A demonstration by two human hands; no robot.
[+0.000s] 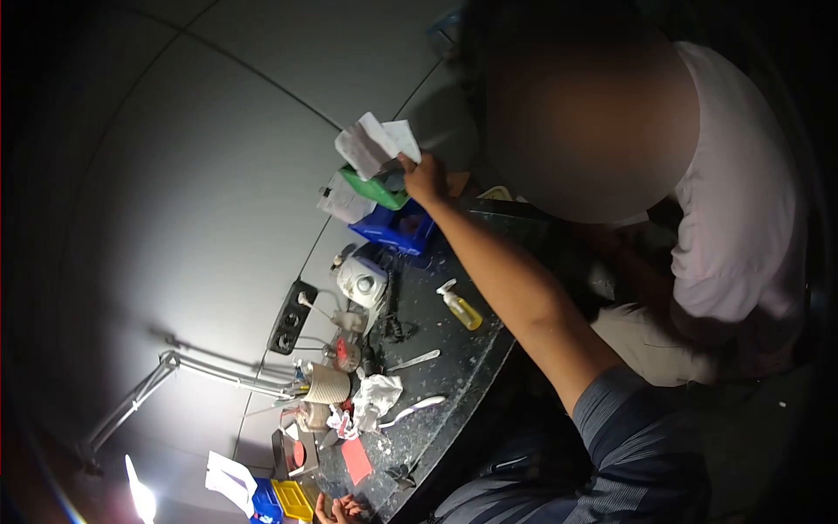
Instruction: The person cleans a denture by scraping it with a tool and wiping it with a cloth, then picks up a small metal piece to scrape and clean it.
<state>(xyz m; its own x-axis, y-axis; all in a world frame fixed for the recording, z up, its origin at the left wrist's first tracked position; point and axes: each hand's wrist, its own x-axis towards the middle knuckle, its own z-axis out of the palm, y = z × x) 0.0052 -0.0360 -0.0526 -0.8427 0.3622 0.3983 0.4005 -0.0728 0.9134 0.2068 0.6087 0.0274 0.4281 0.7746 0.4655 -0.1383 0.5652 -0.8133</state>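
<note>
My right hand [425, 179] is stretched far across the bench, its fingers closed on some folded white papers [371, 144]. The papers are over a green bin [375, 188], and a blue bin [393, 229] stands just below it in the picture. At the bottom edge of the view is my left hand [342, 508], partly cut off. Its visible fingers are apart and slightly bent, with nothing seen in them. Close to that hand are a yellow bin [292, 499] and a red sheet [355, 461].
Along the dark bench [436, 384] are a pump bottle [460, 306] of yellow liquid, a white device with a dial [360, 278], a cup of tools [326, 382] and a crumpled wrapper [377, 397]. A power strip [292, 317] is on the wall. A lamp arm [218, 371] reaches over. Another person [742, 192] sits at right.
</note>
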